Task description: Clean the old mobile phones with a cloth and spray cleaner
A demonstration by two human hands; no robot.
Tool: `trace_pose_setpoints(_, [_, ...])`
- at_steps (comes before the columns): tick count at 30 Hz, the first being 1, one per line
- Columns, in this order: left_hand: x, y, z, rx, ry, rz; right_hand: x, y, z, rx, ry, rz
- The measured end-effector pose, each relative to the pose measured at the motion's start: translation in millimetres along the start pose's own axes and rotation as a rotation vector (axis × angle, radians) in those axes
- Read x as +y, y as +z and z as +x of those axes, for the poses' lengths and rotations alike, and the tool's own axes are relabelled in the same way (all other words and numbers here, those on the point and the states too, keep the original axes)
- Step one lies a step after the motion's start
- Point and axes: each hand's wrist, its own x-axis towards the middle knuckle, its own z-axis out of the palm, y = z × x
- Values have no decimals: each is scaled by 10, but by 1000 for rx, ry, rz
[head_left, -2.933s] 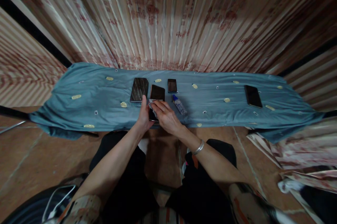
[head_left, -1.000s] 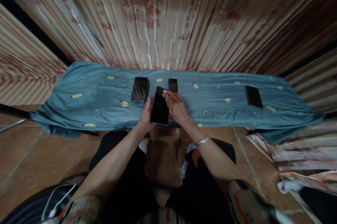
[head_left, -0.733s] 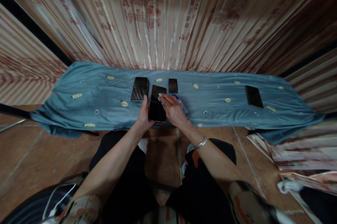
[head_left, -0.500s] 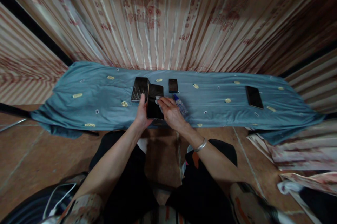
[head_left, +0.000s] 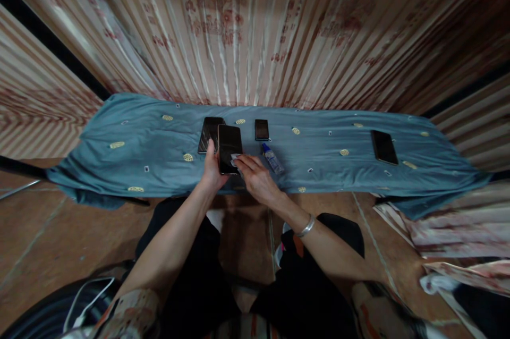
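My left hand (head_left: 214, 171) is closed around the left edge of a black smartphone (head_left: 229, 145), tilted above the cloth with its dark screen up. In the fingers of my right hand (head_left: 258, 182) is a small pale wiping cloth (head_left: 234, 158), pressed on the lower right of that screen. Behind the held phone, and partly hidden by it, a second dark phone (head_left: 207, 134) lies on the blue cloth. A clear bottle with a blue cap (head_left: 273, 159) lies on its side just right of my right hand's fingers. Beyond it rests a small dark square device (head_left: 262, 129).
A blue patterned cloth (head_left: 330, 169) covers the long narrow table. Another dark phone-like device (head_left: 384, 146) lies toward its right end. Striped curtains (head_left: 255, 31) hang close behind the table. A white cable (head_left: 85, 304) sits on a dark round object at lower left.
The held phone has shifted slightly left and up, now overlapping the phone behind it. My right hand has slid the wiping cloth down toward the lower part of the screen.
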Motion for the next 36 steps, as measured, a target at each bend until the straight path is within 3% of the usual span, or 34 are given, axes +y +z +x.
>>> trace_pose_setpoints(20, [3, 70, -46, 40, -33, -20, -236, 84, 141, -24, -207, -142])
trace_pose_setpoints(28, [81, -77, 21, -27, 7, -4, -98, 9, 95, -43, -134, -81])
trace_pose_setpoints(36, [116, -120, 58, -3, 22, -17, -14, 0, 83, 31, -123, -63])
